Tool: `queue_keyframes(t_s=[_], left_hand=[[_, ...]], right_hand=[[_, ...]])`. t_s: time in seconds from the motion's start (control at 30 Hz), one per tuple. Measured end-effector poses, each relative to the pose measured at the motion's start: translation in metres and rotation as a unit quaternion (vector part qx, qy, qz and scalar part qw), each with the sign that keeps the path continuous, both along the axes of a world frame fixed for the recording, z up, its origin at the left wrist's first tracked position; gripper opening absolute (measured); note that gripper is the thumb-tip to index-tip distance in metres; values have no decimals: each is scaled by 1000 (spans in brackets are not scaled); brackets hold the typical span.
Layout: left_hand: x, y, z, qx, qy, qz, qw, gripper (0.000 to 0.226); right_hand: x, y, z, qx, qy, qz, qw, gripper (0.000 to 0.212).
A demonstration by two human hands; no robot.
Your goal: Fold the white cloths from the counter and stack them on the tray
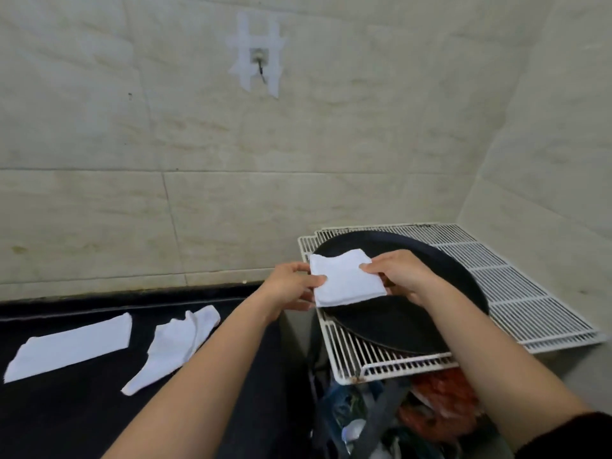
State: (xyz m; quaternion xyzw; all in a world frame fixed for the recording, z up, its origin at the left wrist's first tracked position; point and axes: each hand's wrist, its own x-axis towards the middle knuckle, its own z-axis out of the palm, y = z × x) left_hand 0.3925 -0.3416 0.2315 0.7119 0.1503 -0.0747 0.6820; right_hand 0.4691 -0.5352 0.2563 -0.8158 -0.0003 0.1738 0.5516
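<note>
The left hand [291, 286] pinches the left edge of a folded white cloth [347, 279], thumb on top, and the right hand [400, 276] pinches its right edge the same way. The cloth is held flat between them over the left rim of the round black tray [397, 323]; whether it touches the tray cannot be told. The tray rests on a white wire rack [530, 293]. On the black counter [66, 409], a flat strip cloth [69, 346] lies near the left edge and a crumpled cloth [175, 346] lies just right of it

Left hand [291, 286] and right hand [402, 276] hold folded cloth [347, 279] over black tray [397, 323].
</note>
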Motion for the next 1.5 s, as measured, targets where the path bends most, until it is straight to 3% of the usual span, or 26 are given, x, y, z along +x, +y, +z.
queue_keyframes(t_s=[0.47, 0.63, 1.2, 1.33, 1.5], left_hand=[[89, -57, -13, 161, 22, 16, 987, 13], [97, -44, -25, 184, 40, 25, 982, 38], [85, -29, -28, 329, 15, 6, 944, 55], [80, -28, -27, 430, 4, -20, 902, 76], [75, -28, -33, 464, -9, -37, 885, 55]], right_hand=[[82, -56, -29, -49, 25, 11, 998, 16], [92, -45, -38, -72, 35, 50, 996, 19], [88, -29, -46, -113, 31, 102, 988, 17], [85, -26, -47, -146, 7, 106, 984, 18], [80, -18, -47, -217, -52, 83, 971, 22]])
